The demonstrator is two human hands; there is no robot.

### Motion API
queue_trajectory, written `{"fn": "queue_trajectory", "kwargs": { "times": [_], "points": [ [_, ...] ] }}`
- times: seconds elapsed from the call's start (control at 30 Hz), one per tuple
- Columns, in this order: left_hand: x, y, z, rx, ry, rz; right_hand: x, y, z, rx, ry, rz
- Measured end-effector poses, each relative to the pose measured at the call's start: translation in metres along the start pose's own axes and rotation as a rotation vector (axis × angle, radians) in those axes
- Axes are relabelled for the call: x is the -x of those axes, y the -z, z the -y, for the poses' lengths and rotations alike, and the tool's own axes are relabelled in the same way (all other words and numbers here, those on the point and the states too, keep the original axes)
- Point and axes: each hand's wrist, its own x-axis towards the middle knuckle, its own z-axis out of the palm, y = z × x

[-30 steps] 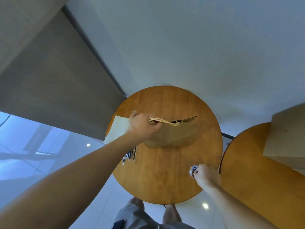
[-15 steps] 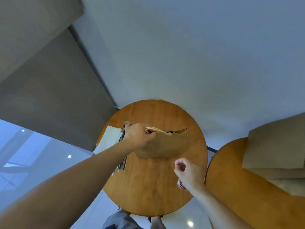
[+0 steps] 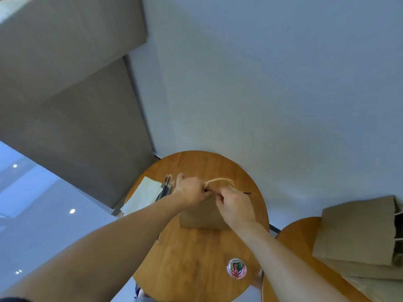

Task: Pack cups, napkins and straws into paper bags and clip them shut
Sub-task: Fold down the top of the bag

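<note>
Head view: a brown paper bag stands mid-way across the round table; the left hand grips its top edge beside the cord handles; the right hand pinches that same edge with curled fingers (anything between them is hidden). Napkins and straws lie left of the bag; a paper-clip tub sits near the table's front; more bags lie on the neighbouring table.

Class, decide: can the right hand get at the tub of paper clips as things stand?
Probably yes: the tub of paper clips stands unobstructed beside the right forearm, with nothing between, though the right hand must first release the paper bag.
</note>
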Motion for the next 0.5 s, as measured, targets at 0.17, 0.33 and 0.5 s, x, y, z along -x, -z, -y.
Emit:
{"fn": "queue_trajectory", "kwargs": {
  "times": [0.17,0.33,0.5],
  "points": [
    [-0.007,-0.007,0.001,-0.010,-0.072,-0.011,-0.015,0.008,-0.005,0.176,0.056,0.142],
    [-0.008,-0.011,0.005,-0.010,-0.086,-0.030,-0.025,0.008,-0.006,0.190,0.082,0.101],
    [-0.009,-0.012,0.009,0.022,-0.083,-0.054,-0.025,0.002,-0.008,0.135,0.032,0.063]
  ]
}}
